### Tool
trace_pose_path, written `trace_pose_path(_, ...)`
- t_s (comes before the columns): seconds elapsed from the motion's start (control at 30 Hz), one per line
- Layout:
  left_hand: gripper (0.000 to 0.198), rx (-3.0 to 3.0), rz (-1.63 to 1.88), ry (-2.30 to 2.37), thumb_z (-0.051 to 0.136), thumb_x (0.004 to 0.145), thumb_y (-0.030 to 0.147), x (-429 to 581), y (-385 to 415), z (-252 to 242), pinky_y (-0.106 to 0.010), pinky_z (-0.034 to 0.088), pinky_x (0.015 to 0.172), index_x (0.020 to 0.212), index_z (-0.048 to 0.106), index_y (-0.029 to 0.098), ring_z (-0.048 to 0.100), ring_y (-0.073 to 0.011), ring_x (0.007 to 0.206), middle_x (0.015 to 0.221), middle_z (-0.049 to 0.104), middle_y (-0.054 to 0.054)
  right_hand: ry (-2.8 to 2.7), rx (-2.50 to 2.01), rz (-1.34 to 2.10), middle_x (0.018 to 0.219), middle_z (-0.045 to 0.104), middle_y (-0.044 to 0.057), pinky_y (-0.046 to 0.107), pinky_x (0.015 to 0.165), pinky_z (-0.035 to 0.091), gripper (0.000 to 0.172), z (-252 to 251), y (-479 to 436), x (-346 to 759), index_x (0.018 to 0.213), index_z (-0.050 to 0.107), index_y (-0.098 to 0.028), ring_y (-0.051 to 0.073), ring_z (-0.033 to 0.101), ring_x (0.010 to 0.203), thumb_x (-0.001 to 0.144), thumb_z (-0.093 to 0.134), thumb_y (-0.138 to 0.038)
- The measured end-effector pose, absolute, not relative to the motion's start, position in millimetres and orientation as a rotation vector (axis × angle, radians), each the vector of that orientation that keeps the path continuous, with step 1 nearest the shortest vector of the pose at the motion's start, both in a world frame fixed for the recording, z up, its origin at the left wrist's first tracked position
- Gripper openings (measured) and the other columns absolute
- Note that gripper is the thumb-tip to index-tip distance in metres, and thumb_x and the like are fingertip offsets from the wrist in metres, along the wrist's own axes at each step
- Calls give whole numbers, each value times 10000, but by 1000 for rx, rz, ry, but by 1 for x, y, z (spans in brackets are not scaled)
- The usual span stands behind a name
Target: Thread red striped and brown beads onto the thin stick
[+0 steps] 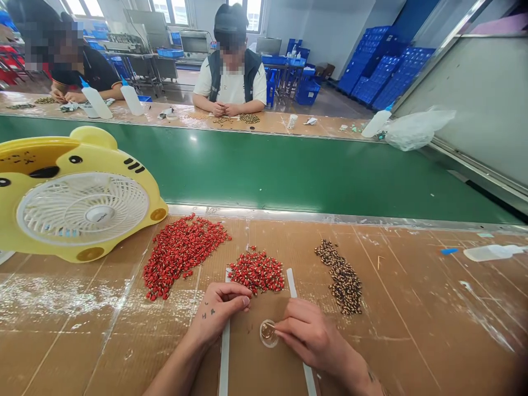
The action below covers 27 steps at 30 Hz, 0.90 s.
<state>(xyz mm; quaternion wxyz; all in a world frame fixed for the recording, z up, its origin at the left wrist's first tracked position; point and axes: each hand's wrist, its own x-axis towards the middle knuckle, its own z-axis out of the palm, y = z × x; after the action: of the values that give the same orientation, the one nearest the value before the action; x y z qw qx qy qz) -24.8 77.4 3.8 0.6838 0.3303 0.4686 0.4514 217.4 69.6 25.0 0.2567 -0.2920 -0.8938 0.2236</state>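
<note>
My left hand (218,311) hovers at the lower edge of a small pile of red-and-gold beads (256,270), its fingers curled closed. Whatever they might hold is hidden. My right hand (307,335) reaches left, its fingertips pinched at the rim of a small clear round cup (269,334) lying on the brown cardboard work surface (396,308). A larger heap of the red beads (183,256) lies to the left. To the right runs a strip of dark brown-and-cream beads (340,278). Two white plastic strips (225,357) lie under and beside my hands.
A yellow animal-shaped desk fan (78,203) stands at the left. A white squeeze bottle (493,253) lies at the right. A green conveyor belt (264,170) runs beyond the table. Across it, several people work at a bench with similar piles and bottles, with blue crates behind.
</note>
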Motion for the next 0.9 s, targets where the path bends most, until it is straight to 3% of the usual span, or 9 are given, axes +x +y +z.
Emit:
trace_pose_path(0.53,137,775,951,1143,833,641,222,-21,76,10,-244,478,653,769,831,173,654,-157,645,695,777,-37,-2421,-803,719,704,582,34,285,644,357,261,25,67,217,821,651,-170,167,501,683,1014,487,-236)
trace_pose_path(0.9,156,761,965,1107,853,640,262,-15,73,17,-238,468,602,741,797,158,634,-144,578,613,743,-19,-1889,-951,797,697,623,16,247,583,426,134,53,79,209,824,697,-181,141,566,624,937,626,-191)
